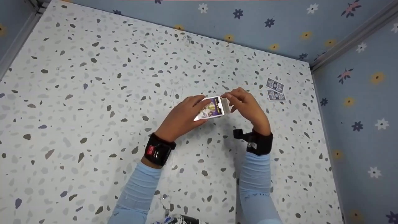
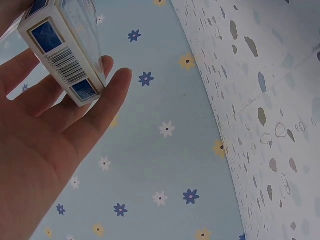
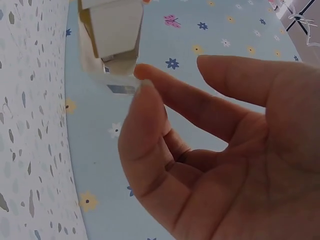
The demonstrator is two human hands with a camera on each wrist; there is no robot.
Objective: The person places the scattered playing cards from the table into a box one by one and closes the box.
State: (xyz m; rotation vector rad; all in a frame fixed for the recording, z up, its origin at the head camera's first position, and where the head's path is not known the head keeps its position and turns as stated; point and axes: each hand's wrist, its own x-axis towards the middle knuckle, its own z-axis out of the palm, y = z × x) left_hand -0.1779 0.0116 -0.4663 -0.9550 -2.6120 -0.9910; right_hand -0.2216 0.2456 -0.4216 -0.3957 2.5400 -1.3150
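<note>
A small card box (image 1: 212, 107) with a purple and yellow picture panel and white edges is in my left hand (image 1: 183, 116). The left hand grips it from the left side. The left wrist view shows the box's end (image 2: 67, 65), with a barcode between blue panels. On the right, a pale end flap (image 1: 225, 105) stands open. The fingertips of my right hand (image 1: 247, 105) pinch at the edge of this opened end. In the right wrist view the flap (image 3: 117, 30) hangs beside the fingertips, and one finger stands apart. What lies inside the box is hidden.
Two patterned cards, one upper (image 1: 275, 85) and one lower (image 1: 276, 95), lie on the speckled white table (image 1: 93, 124) to the right of the right hand. Blue flowered panels (image 1: 357, 109) border the table at the back and right.
</note>
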